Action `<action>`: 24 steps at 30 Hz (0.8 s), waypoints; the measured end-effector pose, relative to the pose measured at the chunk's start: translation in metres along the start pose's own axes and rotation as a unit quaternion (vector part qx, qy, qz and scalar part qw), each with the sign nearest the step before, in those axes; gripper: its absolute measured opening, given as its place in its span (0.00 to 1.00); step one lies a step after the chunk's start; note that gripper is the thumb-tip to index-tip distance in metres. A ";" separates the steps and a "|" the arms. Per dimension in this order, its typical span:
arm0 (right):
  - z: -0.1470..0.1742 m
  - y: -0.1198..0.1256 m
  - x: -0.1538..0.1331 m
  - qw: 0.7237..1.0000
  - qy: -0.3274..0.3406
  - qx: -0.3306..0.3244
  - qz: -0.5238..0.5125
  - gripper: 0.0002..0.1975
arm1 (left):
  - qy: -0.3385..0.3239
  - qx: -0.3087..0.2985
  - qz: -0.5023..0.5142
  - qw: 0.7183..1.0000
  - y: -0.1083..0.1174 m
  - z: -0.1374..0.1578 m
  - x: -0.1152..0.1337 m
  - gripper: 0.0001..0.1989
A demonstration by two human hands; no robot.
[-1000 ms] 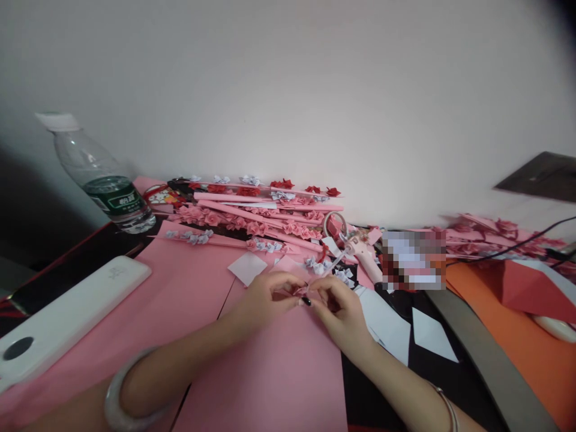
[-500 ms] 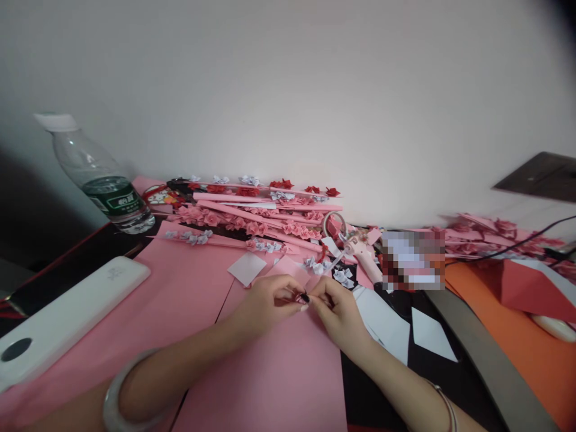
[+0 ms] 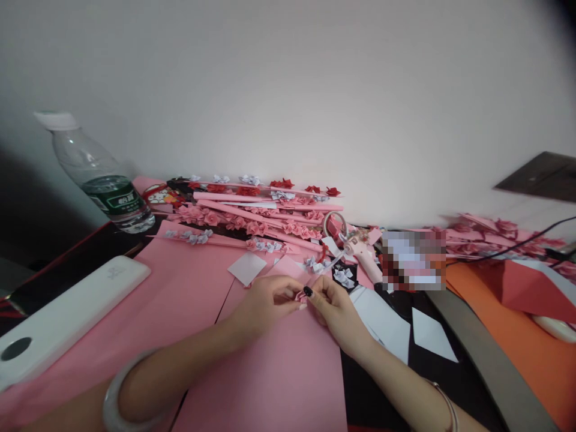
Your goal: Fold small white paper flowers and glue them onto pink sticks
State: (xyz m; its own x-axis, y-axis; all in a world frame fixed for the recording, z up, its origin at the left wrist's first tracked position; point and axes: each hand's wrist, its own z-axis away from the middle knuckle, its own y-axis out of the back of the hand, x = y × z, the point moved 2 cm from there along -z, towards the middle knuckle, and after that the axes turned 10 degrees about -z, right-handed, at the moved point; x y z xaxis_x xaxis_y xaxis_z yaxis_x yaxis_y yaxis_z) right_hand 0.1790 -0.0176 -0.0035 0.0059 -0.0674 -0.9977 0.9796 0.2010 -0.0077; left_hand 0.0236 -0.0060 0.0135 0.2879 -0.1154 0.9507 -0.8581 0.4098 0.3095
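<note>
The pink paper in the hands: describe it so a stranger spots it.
Find the large pink sheets. Above them, the left hand and right hand meet at a small folded pink paper. Unlike the pink flowers behind, it is held.

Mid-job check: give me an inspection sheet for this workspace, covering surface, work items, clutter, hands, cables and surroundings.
Surface: dark table, largely covered by pink sheets.
Work items: small pink paper piece at the fingertips; paper flowers beyond.
Clutter: bottle and long white device, left; pink gun-shaped tool, centre.
Hands: left hand pinches the paper piece; right hand is at it, grip unclear.
Cables: black cable at right, near the orange sheet.
Surroundings: pale wall behind; dark wall plate at right.
</note>
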 end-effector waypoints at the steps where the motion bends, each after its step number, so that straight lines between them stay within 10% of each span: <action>1: 0.000 0.000 0.000 1.000 -0.002 0.001 -0.007 0.13 | 0.004 -0.001 0.000 1.000 0.000 0.000 0.000 0.08; 18: -0.001 -0.004 -0.003 0.990 -0.040 -0.001 -0.134 0.15 | -0.004 0.010 -0.002 1.000 0.004 -0.002 0.000 0.06; 24: 0.006 -0.002 -0.015 0.993 0.093 0.065 0.036 0.07 | -0.012 0.012 -0.010 1.000 0.004 -0.001 0.003 0.07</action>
State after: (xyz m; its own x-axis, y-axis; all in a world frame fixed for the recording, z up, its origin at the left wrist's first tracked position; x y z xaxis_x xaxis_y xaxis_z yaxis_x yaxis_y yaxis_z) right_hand 0.1784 -0.0223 0.0117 0.0511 0.1271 -0.9906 0.9957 0.0698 0.0603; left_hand 0.0220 -0.0036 0.0177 0.2963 -0.1446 0.9441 -0.8619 0.3854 0.3295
